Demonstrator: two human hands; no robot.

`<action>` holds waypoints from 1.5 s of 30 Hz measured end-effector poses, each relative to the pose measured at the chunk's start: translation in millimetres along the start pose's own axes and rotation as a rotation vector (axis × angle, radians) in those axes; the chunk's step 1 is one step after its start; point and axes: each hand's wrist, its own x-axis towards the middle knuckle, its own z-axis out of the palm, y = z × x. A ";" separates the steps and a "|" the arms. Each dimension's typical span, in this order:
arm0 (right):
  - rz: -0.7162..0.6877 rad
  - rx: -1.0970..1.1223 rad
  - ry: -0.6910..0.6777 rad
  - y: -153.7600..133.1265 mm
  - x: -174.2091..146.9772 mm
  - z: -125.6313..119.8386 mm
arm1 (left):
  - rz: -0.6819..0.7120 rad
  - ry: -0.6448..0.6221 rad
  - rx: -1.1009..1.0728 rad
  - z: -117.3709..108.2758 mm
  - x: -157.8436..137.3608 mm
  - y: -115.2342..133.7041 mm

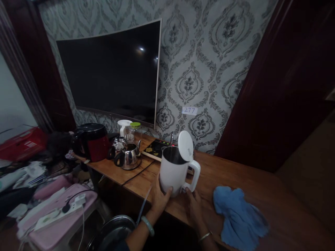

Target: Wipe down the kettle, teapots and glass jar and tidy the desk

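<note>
Cupping the white electric kettle point(171, 176) low on its side, your left hand point(160, 195) curves part-open around the wall, probably to bear its weight. Your right hand point(194, 204), fingers bent, meets the foot of the handle point(196, 176), likely for steadiness — how firmly it grips, I cannot tell. The kettle is at the front edge of the wooden table point(214, 167), its lid point(185, 145) raised, leaving the mouth open. Farther left sits a steel teapot point(130, 158); rightward, a blue cloth point(239, 218) lies apart — seemingly out of the way.
</note>
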 end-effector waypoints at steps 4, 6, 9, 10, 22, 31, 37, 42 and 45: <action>0.007 0.003 -0.028 2.2 2.5 -2.9 | 0.007 0.025 -0.010 0.8 -0.7 -0.1; 0.026 0.001 -0.030 2.3 3.1 -3.9 | 0.013 0.044 -0.017 1.6 -1.0 -0.9; 0.049 -0.001 -0.025 0.8 2.8 -3.9 | 0.006 0.047 -0.027 3.1 -1.6 -3.1; 0.049 -0.006 -0.022 0.2 2.4 -3.5 | 0.000 0.046 -0.027 3.6 -1.7 -3.9; 0.035 0.037 -0.036 -9.3 -5.3 2.9 | -0.002 0.020 0.016 6.5 -2.2 -9.4; 0.023 0.002 0.020 -9.8 -4.6 3.3 | 0.023 0.008 0.040 6.0 -1.7 -9.6; 0.018 -0.016 0.000 -8.0 -2.8 2.0 | 0.024 0.003 0.040 4.6 -1.1 -7.1; 0.000 -0.003 0.000 -3.1 -2.0 0.4 | 0.026 0.005 0.041 4.9 -1.3 -9.0; -0.016 -0.012 0.002 3.5 1.5 -3.3 | 0.030 0.002 0.036 5.1 -1.7 -10.2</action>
